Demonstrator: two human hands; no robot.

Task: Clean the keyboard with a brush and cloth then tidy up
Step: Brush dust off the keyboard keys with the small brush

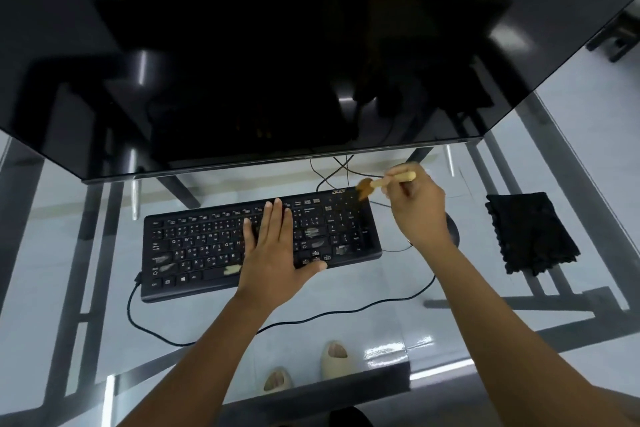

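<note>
A black keyboard [207, 246] lies on the glass desk, with pale smudges on several keys. My left hand [277, 246] rests flat on its middle, fingers together and pointing away from me. My right hand [419, 211] holds a small wooden-handled brush [384, 182] above the keyboard's far right corner, with the brown bristles touching the number pad's top edge. A folded black cloth [530, 232] lies on the glass to the right, apart from both hands.
A large dark monitor [277, 62] hangs over the far side of the glass desk [398, 288]. A black cable [311, 317] loops in front of the keyboard. A dark mouse [452, 227] peeks out behind my right wrist. My sandalled feet show through the glass.
</note>
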